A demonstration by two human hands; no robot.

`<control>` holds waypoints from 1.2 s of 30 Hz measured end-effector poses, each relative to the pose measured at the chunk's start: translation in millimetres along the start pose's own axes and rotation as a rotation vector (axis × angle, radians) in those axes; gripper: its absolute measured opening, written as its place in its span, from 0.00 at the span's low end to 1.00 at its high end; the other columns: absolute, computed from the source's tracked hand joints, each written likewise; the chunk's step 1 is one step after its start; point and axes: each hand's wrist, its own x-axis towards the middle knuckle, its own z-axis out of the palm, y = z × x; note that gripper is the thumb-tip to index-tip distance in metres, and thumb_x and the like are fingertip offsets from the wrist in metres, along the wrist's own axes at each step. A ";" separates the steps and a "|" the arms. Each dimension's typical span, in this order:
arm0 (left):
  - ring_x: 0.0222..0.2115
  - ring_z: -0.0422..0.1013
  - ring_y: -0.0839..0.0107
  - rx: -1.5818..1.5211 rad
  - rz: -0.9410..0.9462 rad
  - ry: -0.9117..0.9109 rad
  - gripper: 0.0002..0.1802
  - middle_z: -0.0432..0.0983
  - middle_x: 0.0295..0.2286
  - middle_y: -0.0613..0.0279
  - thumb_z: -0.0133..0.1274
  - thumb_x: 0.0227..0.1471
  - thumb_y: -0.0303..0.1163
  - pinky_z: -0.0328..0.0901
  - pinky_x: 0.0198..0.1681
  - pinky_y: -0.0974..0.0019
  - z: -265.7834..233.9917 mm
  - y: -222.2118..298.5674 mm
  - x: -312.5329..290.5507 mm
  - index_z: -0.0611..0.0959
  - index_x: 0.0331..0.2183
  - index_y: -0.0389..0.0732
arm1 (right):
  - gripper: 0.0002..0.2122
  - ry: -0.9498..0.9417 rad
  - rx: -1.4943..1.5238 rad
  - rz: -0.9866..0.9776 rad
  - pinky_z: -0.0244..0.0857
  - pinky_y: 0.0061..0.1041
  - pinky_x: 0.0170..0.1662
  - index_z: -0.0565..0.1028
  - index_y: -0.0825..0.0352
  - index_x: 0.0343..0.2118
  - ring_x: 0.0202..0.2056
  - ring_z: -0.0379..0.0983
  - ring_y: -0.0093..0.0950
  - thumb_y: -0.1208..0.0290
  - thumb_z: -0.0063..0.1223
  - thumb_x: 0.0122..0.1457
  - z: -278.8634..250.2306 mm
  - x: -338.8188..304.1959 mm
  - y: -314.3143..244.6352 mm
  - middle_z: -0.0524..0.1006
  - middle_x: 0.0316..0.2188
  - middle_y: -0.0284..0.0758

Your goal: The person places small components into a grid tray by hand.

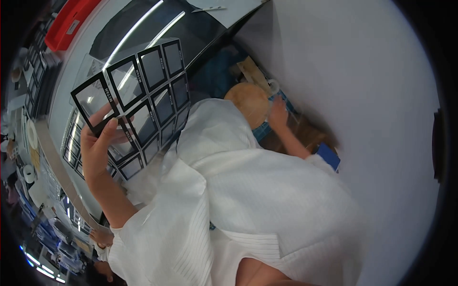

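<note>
My left hand (102, 136) is closed on a clear sheet (153, 69) printed with rows of black square frames, thumb on the near face and fingers behind it. The sheet stands tilted above the table's near edge, and its frames carry small white print. Low on the right, my right hand (279, 114) reaches down beside a round tan disc (247, 104), its fingers stretched out and a little blurred. Beneath that hand and the disc shows part of a blue openwork basket (261, 130). Something thin and see-through near the fingers is too faint to make out.
A red tray (70, 24) lies at the far left of the pale table. Its dark glossy surface (200, 33) reflects lamps. More framed sheets (74, 143) lie behind the held one. A brown box (305, 131) and blue block (328, 156) stand by the white wall (372, 95) at right.
</note>
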 end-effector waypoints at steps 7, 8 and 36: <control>0.28 0.78 0.64 0.011 0.011 -0.022 0.21 0.78 0.34 0.45 0.51 0.54 0.29 0.74 0.28 0.69 -5.2 8.3 -12.1 0.71 0.49 0.31 | 0.34 -0.286 -0.158 0.089 0.59 0.45 0.52 0.56 0.68 0.59 0.54 0.61 0.42 0.60 0.55 0.52 73.1 4.5 -87.8 0.61 0.58 0.45; 0.28 0.78 0.63 -0.019 0.032 0.000 0.22 0.78 0.34 0.45 0.51 0.54 0.29 0.73 0.26 0.69 -2.4 11.0 -15.5 0.70 0.50 0.31 | 0.32 -0.373 0.092 -0.059 0.59 0.42 0.52 0.59 0.68 0.58 0.55 0.63 0.40 0.57 0.54 0.54 60.6 24.9 -100.2 0.65 0.55 0.45; 0.35 0.76 0.56 -1.233 -0.313 0.497 0.32 0.75 0.37 0.43 0.51 0.53 0.53 0.74 0.35 0.63 19.8 -156.0 264.7 0.71 0.40 0.29 | 0.19 0.235 0.591 -0.843 0.68 0.33 0.33 0.70 0.73 0.43 0.27 0.74 0.35 0.66 0.57 0.52 -242.2 411.8 -516.0 0.76 0.26 0.41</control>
